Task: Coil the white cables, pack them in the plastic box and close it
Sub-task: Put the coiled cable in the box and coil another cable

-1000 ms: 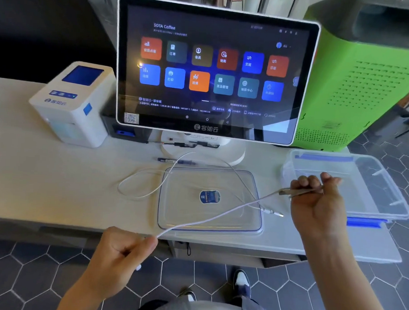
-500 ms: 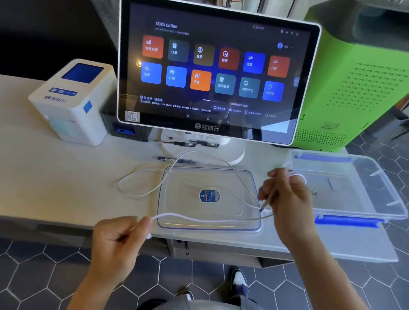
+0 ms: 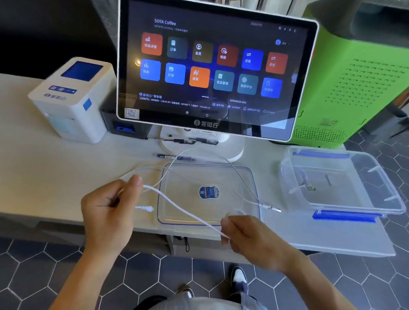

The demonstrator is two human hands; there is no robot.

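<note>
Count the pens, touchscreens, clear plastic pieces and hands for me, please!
Pens: 1
Touchscreens: 1
Clear plastic pieces: 2, the box and the lid
Hands: 2, left hand and right hand, holding a white cable
Total: 6

Bright daylight everywhere, pretty even, barely any shadows on my pale countertop (image 3: 45, 171). The big glossy touchscreen monitor (image 3: 214, 66) catches reflections, wide-angle bends the edges, and my right hand (image 3: 251, 239) is motion-blurred.
</note>
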